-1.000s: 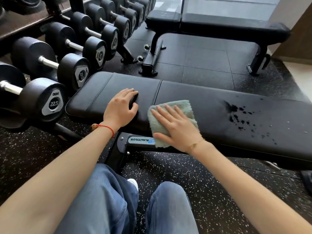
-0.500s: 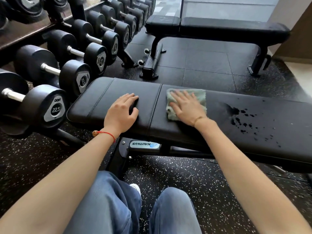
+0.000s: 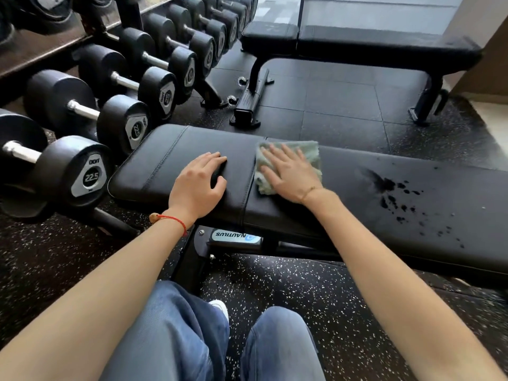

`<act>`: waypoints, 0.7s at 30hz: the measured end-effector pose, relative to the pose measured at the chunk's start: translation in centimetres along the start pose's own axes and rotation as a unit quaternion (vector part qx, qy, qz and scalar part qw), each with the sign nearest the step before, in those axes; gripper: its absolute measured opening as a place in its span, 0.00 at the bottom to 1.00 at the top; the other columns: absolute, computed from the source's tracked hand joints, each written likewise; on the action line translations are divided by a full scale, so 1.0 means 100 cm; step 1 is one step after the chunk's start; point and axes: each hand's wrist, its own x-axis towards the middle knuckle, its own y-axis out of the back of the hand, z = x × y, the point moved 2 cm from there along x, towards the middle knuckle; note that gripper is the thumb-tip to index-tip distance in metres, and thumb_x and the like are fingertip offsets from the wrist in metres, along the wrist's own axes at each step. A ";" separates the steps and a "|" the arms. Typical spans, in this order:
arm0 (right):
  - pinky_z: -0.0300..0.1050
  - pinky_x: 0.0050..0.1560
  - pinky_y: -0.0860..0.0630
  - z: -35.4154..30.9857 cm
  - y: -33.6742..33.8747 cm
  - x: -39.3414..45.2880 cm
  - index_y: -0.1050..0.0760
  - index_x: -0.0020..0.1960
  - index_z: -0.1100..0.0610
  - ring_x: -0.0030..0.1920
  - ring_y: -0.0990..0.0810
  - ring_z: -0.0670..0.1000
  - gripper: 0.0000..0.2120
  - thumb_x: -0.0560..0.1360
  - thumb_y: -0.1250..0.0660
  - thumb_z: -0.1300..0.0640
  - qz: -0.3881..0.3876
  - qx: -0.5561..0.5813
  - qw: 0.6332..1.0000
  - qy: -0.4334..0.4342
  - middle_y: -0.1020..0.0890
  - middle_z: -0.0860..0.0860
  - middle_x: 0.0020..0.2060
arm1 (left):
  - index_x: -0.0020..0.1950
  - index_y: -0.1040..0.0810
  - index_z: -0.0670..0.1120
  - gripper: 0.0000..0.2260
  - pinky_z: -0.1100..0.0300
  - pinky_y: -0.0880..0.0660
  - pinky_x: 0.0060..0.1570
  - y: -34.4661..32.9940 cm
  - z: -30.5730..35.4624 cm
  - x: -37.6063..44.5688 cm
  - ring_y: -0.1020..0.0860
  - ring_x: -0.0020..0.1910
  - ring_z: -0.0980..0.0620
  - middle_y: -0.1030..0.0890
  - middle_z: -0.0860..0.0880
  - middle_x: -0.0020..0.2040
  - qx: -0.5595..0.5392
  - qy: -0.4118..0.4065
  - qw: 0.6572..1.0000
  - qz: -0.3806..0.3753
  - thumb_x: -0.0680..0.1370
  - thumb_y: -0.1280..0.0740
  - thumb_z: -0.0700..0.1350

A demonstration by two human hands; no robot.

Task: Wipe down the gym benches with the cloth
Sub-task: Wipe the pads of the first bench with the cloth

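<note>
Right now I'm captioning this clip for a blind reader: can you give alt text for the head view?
The right hand presses a pale green cloth flat on a black gym bench, while the left hand rests on the pad. Dark wet spots lie to the right; dumbbells line a rack on the left.

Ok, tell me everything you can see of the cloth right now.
The cloth is a pale green, terry-like towel, folded or bunched into a rough rectangle with soft, rumpled edges. It lies flat on the black padded near bench, just right of the seam between its two pads, toward the far edge. The right hand presses on it with straight, spread fingers, covering its middle. The dark wet splatter sits further right, apart from it.
</note>
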 end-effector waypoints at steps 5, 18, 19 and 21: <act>0.47 0.77 0.59 0.019 0.010 -0.102 0.49 0.77 0.42 0.77 0.53 0.45 0.27 0.79 0.56 0.37 0.005 0.040 0.992 0.123 0.47 0.41 0.76 | 0.72 0.28 0.49 0.24 0.53 0.39 0.74 0.000 0.001 -0.001 0.35 0.75 0.51 0.29 0.50 0.73 0.007 0.001 1.000 -0.008 0.76 0.43 0.50; 0.48 0.76 0.60 0.026 0.014 -0.098 0.51 0.77 0.42 0.77 0.55 0.45 0.28 0.78 0.58 0.37 -0.002 0.029 0.997 0.077 0.50 0.41 0.76 | 0.75 0.33 0.46 0.23 0.52 0.44 0.76 0.003 0.000 0.001 0.39 0.76 0.48 0.33 0.46 0.76 -0.008 -0.014 0.998 -0.058 0.80 0.38 0.44; 0.47 0.76 0.60 0.032 0.015 -0.114 0.51 0.77 0.41 0.76 0.56 0.44 0.29 0.77 0.59 0.35 -0.005 0.036 0.995 0.091 0.50 0.39 0.76 | 0.75 0.33 0.46 0.23 0.52 0.44 0.76 0.002 -0.001 0.001 0.39 0.76 0.48 0.33 0.46 0.76 -0.007 -0.017 0.998 -0.060 0.80 0.38 0.45; 0.49 0.77 0.57 0.061 0.019 -0.112 0.49 0.76 0.40 0.77 0.53 0.46 0.31 0.75 0.58 0.32 -0.007 0.037 0.998 0.059 0.47 0.41 0.76 | 0.75 0.33 0.46 0.24 0.52 0.44 0.76 0.002 -0.001 0.000 0.39 0.76 0.47 0.33 0.45 0.75 0.000 -0.020 0.998 -0.062 0.79 0.40 0.50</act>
